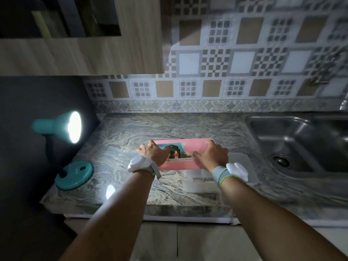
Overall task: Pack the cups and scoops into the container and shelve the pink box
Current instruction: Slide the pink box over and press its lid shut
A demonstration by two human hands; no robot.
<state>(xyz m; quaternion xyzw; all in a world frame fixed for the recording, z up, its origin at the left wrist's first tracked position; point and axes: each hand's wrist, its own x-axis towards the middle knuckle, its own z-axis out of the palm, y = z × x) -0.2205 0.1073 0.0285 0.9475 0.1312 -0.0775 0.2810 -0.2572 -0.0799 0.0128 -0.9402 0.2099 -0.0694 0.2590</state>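
Observation:
A flat pink box with a picture on its top lies on the marbled counter, in the middle of the view. My left hand grips its left end and my right hand grips its right end. Both wrists wear white bands. A clear plastic container sits just in front of the box, partly under my right wrist. No cups or scoops show; the container's inside is too blurred to read.
A teal desk lamp shines at the left, its round base near the counter's front edge. A steel sink lies to the right. A wooden wall cabinet hangs above left, with a dark open shelf.

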